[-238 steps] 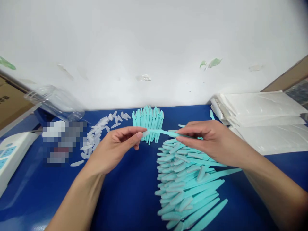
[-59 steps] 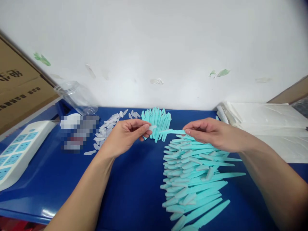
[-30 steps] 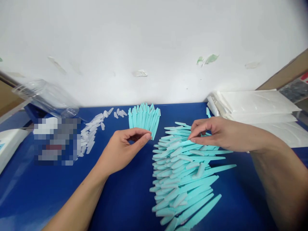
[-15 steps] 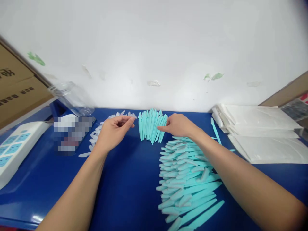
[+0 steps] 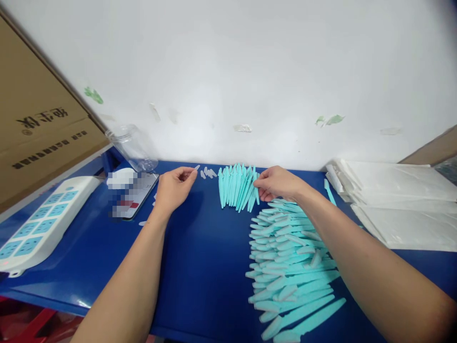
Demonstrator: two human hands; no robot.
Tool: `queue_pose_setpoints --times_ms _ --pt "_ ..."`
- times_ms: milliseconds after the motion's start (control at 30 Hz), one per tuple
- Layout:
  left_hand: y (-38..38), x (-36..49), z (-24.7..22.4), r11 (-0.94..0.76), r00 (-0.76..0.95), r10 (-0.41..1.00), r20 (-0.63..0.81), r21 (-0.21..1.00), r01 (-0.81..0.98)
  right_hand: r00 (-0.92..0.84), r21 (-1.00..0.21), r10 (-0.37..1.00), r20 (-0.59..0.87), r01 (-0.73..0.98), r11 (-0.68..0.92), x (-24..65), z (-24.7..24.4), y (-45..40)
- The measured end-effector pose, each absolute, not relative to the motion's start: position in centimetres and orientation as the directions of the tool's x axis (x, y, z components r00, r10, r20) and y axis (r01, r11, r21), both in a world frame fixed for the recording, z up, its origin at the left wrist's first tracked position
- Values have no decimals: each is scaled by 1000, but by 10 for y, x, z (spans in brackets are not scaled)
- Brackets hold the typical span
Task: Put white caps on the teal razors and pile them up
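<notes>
My left hand [image 5: 178, 186] pinches a small clear cap [image 5: 196, 168] between thumb and fingertips. Several loose clear caps [image 5: 208, 172] lie just right of it, and a few more show partly behind my left wrist. My right hand [image 5: 273, 184] is closed at the right end of a row of turquoise sticks [image 5: 235, 187], its fingers on one stick [image 5: 256, 194]. Below my right hand and forearm spreads a large pile of turquoise sticks [image 5: 285, 252] with capped ends pointing left.
A white power strip [image 5: 53, 219], a phone [image 5: 137, 193] and a clear jar [image 5: 137, 147] are on the left. A cardboard box [image 5: 46, 105] leans there. White plastic bags [image 5: 400, 183] and one loose turquoise stick [image 5: 329, 191] lie at the right.
The view has shifted left, showing more of the box and power strip. My left hand now sits farther from the row of sticks. My right hand has its fingers on the row's right end.
</notes>
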State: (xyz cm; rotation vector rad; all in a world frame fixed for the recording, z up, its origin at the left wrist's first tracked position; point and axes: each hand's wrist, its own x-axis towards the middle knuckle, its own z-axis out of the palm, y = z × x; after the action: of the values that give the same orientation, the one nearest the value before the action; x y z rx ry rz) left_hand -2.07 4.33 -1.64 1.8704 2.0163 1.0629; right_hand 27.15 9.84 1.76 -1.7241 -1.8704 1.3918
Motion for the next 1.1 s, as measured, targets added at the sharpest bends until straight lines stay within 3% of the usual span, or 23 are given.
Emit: queue_pose_setpoints --times_ms 167,300,467,700,800,867,933,1000,1100 --pt "54 -13 -33 -121 -7 948 319 380 917 -328 -805 888 -324 588 -76 309 37 77" --pt "58 -5 -35 -130 57 964 261 273 953 -397 -803 867 -302 596 -7 339 42 56" --pt "52 -10 -25 -124 78 977 199 227 966 -400 -813 849 -344 580 -56 356 44 36" --pt "42 -20 -12 -98 56 984 167 253 962 -492 -803 811 -317 594 47 370 39 33" --pt "29 -3 1 -138 83 985 150 403 905 -507 -810 808 -299 582 65 373 32 35" --pt "19 16 10 -113 114 992 47 719 686 -522 -825 797 -304 563 54 373 29 34" --pt "10 34 15 -18 144 988 -56 885 466 -541 -845 778 -318 534 26 372 27 32" --pt "5 49 17 47 139 986 -94 950 309 -557 -861 761 -333 509 -4 371 25 28" --pt "3 59 15 109 129 982 -140 969 220 -560 -867 752 -348 497 -31 370 24 24"
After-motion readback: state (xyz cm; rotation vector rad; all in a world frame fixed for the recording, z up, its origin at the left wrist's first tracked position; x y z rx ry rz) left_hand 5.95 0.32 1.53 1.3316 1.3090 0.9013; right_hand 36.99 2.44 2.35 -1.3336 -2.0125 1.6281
